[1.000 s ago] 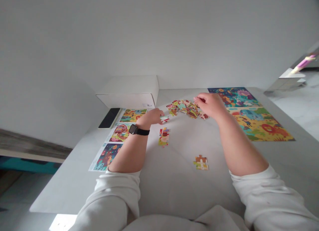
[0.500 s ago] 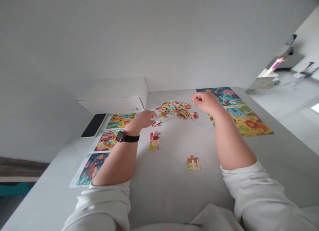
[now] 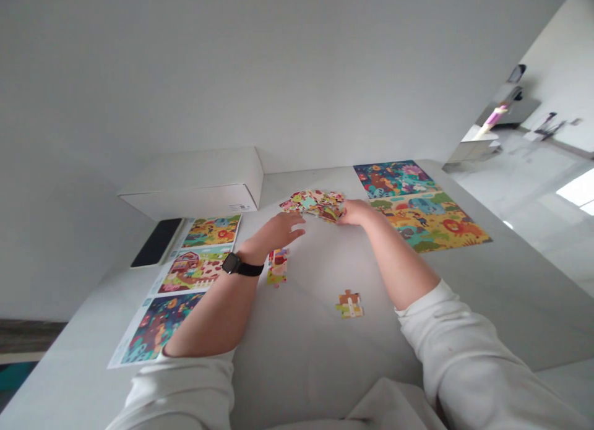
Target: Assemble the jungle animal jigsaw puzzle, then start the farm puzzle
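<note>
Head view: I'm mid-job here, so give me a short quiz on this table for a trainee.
1. True or false: the black-strapped watch is on the right wrist.
2. Multiple choice: what is the right hand nearest to? A) heap of multicoloured cardboard jigsaw pieces B) white cardboard box C) black phone
3. Fill in the blank: the middle picture on the white printed paper sheet shows a red ____.

Key: 1. False, it is on the left wrist. 2. A. 3. Barn.
</note>
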`<state>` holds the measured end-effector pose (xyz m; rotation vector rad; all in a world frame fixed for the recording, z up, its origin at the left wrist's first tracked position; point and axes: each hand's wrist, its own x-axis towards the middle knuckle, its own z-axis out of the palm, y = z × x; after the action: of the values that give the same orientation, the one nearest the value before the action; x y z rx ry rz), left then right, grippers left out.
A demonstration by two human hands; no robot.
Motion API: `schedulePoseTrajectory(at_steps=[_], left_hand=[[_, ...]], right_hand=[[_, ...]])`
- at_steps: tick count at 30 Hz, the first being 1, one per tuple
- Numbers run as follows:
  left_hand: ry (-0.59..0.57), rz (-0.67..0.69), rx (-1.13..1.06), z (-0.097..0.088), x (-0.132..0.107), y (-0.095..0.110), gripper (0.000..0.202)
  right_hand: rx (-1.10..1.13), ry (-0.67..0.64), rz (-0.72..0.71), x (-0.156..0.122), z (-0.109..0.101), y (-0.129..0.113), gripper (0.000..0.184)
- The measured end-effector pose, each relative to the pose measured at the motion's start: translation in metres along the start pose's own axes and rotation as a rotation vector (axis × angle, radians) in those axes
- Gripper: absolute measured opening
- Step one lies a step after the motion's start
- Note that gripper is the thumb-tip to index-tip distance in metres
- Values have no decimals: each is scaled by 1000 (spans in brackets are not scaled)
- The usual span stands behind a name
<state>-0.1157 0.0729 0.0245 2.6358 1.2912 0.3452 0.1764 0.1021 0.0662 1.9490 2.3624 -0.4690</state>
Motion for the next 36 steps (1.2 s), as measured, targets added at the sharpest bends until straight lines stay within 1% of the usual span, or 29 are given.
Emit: schedulePoseTrajectory(at_steps=[2,4,7,10,14,16,19,21,23,25,26,28,30,33,36], left_hand=[[-30,20,-7,6,1,-3,42],[-37,14,5,8,0,-7,44],[-29,-12,44,8,-1,-11,46],[-32,-25,79,8,-1,-13,45],[-45,-60,120,6,-1,-12,47],[-55,-86,144,4,-2,-11,47],[-59,-130,173,3,-5,-13,47],[-47,-158,184,1,-6,-14,47],[-30,-173,184,-1,-7,-14,46],[0,-175,159,-5,-7,-12,44],[21,-173,139,-8,-7,-11,43],[72,-170,91,-14,-7,-7,41],[128,-172,36,-19,-6,-3,39],[207,-201,-97,-27,-5,6,33],[246,-251,-325,-35,-1,16,31]], right_hand=[[-11,37,22,5,5,3,44],[-35,57,65,9,8,8,36],[-55,89,107,13,10,15,27],[-55,124,115,15,11,19,23],[-36,181,106,16,11,19,23],[9,207,75,15,10,16,28],[31,173,5,13,10,8,39],[17,132,-29,11,10,4,39],[23,123,-40,11,11,3,38],[53,145,-37,11,11,5,38],[73,160,-34,11,9,7,35],[118,183,-30,11,5,10,24],[188,163,-33,9,-2,14,12],[374,97,-41,3,-12,14,8],[587,80,-77,-5,-19,6,9]])
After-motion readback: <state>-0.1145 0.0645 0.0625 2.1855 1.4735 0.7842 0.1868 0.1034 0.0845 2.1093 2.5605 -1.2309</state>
